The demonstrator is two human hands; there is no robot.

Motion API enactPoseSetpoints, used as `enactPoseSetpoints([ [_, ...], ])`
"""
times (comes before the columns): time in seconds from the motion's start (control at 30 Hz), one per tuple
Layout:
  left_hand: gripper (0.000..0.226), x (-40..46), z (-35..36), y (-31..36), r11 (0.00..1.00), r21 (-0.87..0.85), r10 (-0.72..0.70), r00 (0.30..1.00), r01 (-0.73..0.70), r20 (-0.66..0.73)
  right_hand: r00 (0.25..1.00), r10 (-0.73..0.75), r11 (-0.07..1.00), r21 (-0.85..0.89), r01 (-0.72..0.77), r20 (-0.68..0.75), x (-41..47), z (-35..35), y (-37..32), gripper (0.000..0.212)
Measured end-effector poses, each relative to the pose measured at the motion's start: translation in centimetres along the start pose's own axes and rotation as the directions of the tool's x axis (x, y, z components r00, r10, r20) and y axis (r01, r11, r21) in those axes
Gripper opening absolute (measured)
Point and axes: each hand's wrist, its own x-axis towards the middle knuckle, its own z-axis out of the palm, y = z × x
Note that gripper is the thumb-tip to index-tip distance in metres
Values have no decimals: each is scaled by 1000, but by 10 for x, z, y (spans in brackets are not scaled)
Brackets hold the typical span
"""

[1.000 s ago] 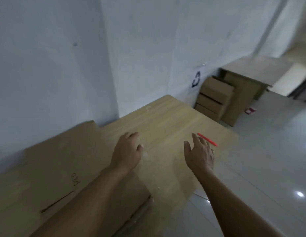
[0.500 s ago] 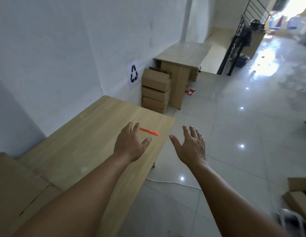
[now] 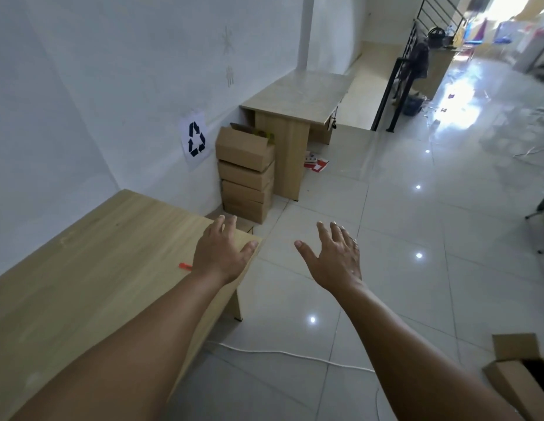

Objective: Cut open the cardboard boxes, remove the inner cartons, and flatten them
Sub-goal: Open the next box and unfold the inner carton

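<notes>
A stack of brown cardboard boxes [image 3: 245, 174] stands on the floor against the white wall, under a recycling sign [image 3: 195, 139]; the top box has its flaps open. My left hand [image 3: 222, 252] hovers empty, fingers spread, over the far corner of the wooden table [image 3: 82, 268]. My right hand [image 3: 334, 259] is also empty and spread, out over the tiled floor to the right of the table. A red cutter [image 3: 185, 266] lies on the table, mostly hidden behind my left wrist. An open cardboard box [image 3: 519, 369] sits on the floor at the lower right.
A second wooden desk [image 3: 298, 101] stands beyond the stack. A white cable [image 3: 282, 354] trails across the floor tiles. A red and white packet [image 3: 317, 164] lies by the desk. A black railing [image 3: 398, 77] and clutter sit far right.
The view has swung right, away from the flattened cardboard on the table and toward the stacked boxes. Both hands stayed spread and empty; the red cutter now sits behind my left wrist.
</notes>
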Motion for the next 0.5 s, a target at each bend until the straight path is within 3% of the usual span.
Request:
enactPoseSetpoints([
  [0.5,79,197,59,46,999,-28,-15,999,16,30,999,-20,1000,-4,20,28,203,17,52,83],
])
